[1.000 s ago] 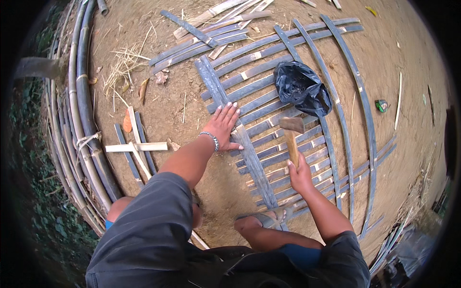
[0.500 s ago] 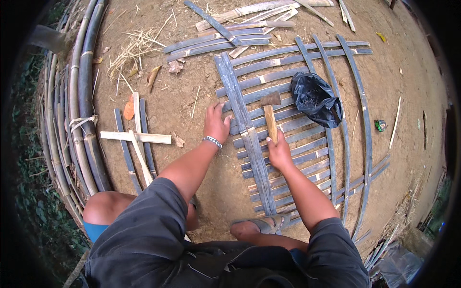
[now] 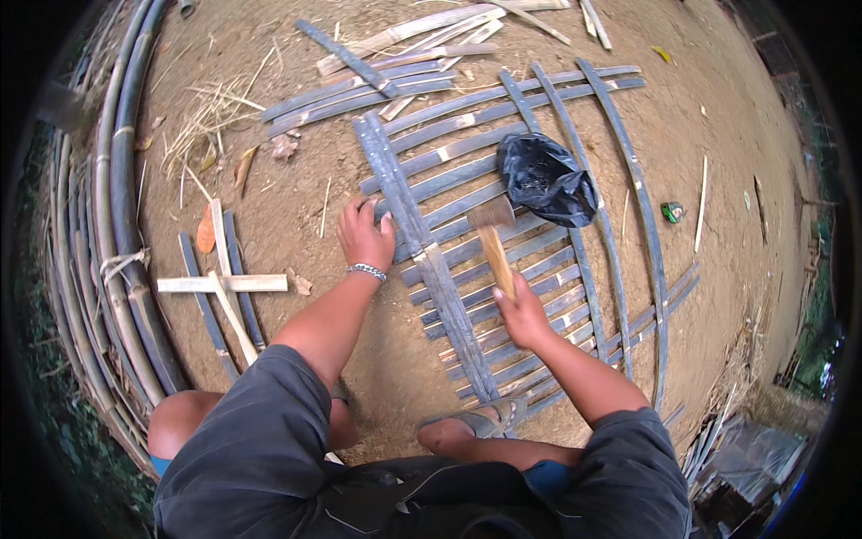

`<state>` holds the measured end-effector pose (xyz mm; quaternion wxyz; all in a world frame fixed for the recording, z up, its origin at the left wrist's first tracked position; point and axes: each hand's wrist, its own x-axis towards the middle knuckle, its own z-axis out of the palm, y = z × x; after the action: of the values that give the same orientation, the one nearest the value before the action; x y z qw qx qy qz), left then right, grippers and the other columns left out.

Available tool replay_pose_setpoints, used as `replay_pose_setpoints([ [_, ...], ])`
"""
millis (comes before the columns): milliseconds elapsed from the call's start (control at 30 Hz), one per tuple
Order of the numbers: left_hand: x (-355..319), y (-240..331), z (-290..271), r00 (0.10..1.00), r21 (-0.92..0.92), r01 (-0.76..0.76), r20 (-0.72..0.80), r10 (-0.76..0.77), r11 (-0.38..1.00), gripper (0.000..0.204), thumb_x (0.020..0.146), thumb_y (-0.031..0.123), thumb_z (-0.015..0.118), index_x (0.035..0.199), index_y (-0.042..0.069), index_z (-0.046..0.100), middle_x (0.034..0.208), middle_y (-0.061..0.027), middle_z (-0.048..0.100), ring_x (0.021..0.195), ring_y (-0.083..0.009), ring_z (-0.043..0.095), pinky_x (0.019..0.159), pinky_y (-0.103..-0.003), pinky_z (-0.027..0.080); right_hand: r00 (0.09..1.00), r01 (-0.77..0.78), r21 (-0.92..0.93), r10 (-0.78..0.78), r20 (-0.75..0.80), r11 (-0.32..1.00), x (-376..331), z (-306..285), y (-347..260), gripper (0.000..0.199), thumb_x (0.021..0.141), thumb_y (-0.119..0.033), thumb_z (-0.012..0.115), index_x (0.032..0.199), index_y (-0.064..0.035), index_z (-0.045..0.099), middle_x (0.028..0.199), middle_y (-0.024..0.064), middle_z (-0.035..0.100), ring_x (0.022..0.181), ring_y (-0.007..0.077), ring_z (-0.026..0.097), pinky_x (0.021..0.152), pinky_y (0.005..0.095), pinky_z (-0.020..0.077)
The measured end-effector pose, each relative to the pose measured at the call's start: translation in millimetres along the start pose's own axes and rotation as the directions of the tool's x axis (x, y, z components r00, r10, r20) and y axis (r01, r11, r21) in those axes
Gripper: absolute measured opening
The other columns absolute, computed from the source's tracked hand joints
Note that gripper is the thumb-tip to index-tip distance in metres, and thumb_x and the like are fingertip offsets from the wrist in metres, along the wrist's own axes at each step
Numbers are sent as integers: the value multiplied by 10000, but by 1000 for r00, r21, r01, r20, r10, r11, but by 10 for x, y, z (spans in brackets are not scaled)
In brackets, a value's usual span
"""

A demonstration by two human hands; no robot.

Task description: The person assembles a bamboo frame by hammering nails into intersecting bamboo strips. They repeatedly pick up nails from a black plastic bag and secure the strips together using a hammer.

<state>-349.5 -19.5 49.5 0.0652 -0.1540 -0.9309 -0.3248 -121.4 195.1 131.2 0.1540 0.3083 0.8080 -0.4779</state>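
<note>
A lattice of dark split-bamboo slats (image 3: 455, 178) lies on the dirt, crossed on its left side by a wide bamboo strip (image 3: 413, 229). My left hand (image 3: 366, 235) is at the slats' left ends, beside the wide strip. Its fingers and thumb close around one slat end. My right hand (image 3: 523, 314), above the lattice, grips the wooden handle of a hammer (image 3: 497, 256). The rusty hammer head is over the slats, apart from the wide strip. Just beyond it, a black plastic bag (image 3: 548, 180) with its mouth open rests on the lattice; its small dark contents are unclear.
Loose bamboo strips (image 3: 359, 94) lie beyond the lattice. Crossed pale and dark strips (image 3: 224, 284) are to the left, near long bamboo poles (image 3: 126, 180). A green-and-black tape measure (image 3: 672, 212) sits at right. My sandalled foot (image 3: 471, 424) is by the lattice's near end.
The view has shifted, so the ground things appear farther left. In my right hand the hammer has tilted, its head now lower and leaning left. My left hand stays at the slat ends.
</note>
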Motion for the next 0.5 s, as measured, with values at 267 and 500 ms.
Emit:
replay_pose_setpoints([
  [267,698,1865,864,676,-355,-562,323,662,747,142,885,62,679,1000,90,760,1020,-116,685,1047,-327,663,910,-433,549,975,-150,-78,134,-176,986,-1617,-769,651,441,1031,-172,599,1424,-14,478,1096,238,687,1001,388,697,868,452,541],
  [500,806,2174,1398,591,-8,-629,644,485,778,236,962,159,545,1009,102,769,1065,-126,690,1078,-306,683,900,-453,572,897,-254,597,416,-150,761,-1879,-192,1111,332,1048,-35,520,1367,-60,433,859,33,556,644,106,542,550,253,458],
])
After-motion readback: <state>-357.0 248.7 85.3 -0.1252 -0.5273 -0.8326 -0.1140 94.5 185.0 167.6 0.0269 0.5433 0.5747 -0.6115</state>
